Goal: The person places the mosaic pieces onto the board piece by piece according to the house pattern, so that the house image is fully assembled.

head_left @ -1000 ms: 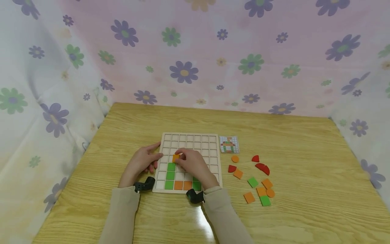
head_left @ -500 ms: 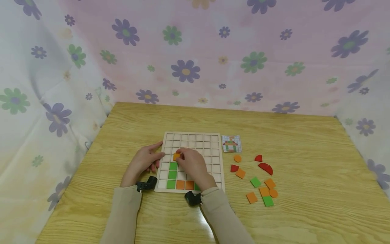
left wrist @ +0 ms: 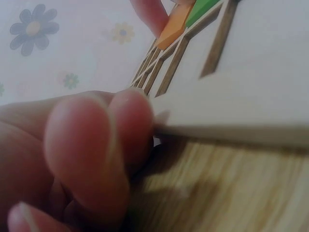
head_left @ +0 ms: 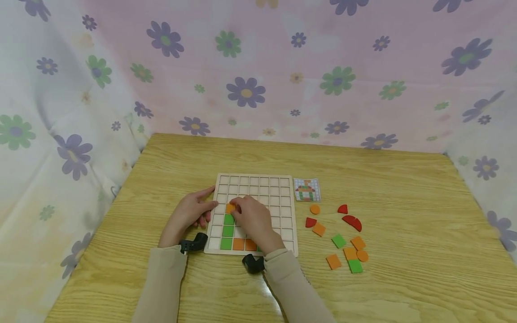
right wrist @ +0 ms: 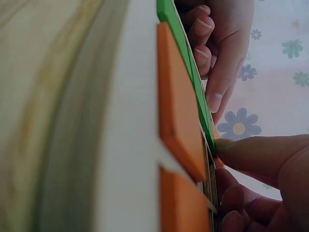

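Observation:
A wooden grid board (head_left: 275, 182) lies on the table. With bent fingers and thumb, my right hand (head_left: 255, 219) holds an orange square tile (head_left: 230, 208) at the cell above a column of green square tiles (head_left: 228, 231). The left wrist view shows this orange tile (left wrist: 175, 26) beside a green one, a fingertip against it. My left hand (head_left: 187, 214) rests at the board's left edge, thumb on the rim and index finger stretched along the side. Orange tiles (head_left: 244, 244) fill cells in the bottom row, and my right hand hides part of the grid's middle.
A small printed pattern card (head_left: 307, 190) lies at the board's right. Farther right are loose orange squares (head_left: 333, 261), green squares (head_left: 339, 241), orange discs (head_left: 315, 209) and red curved pieces (head_left: 352, 223). A flowered cloth (head_left: 274, 54) hangs behind the table.
My right hand has shifted slightly left, bringing the orange tile from a tilted pose to line up with the green column. My left hand stays at the board's edge.

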Tool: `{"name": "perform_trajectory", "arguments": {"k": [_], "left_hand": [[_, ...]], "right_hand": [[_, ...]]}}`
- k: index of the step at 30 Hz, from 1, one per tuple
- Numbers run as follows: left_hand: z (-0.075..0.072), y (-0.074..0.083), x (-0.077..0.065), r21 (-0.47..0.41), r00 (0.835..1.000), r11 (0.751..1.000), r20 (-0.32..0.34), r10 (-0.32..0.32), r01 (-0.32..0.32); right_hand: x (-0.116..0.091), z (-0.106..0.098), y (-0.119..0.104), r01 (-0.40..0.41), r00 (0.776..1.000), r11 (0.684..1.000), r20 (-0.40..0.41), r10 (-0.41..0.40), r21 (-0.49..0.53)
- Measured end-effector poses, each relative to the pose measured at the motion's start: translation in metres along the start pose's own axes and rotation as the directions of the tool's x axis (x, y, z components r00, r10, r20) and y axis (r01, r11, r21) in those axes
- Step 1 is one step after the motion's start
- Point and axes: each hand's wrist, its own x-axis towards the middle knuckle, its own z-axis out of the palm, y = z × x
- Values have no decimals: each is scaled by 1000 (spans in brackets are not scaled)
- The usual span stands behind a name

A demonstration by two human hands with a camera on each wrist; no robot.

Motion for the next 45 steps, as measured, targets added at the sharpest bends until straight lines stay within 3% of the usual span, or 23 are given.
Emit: {"name": "perform_trajectory", "arguments": {"k": [6, 16, 23, 31, 45], "left_hand": [[1, -2, 2, 6, 1000, 1000, 4, 22, -22], [0, -4, 1, 9, 1000, 1000, 5, 9, -9], [-1, -5, 1, 17, 1000, 1000, 8, 19, -19], [0, -3, 0, 1, 1000, 1000, 18, 21, -22], [0, -1, -2, -2, 1000, 1000, 20, 17, -17]], "right_hand": [[-1, 0, 2, 14, 1000, 1000, -16, -14, 7], [-4, -10, 6, 51, 993, 986, 94, -67, 161], [-12, -21, 5, 135, 981, 978, 115, -154, 159], [-28, -37, 16, 103, 981, 984, 151, -125, 149], [-46, -48, 35, 150, 975, 980, 148, -168, 130]]}}
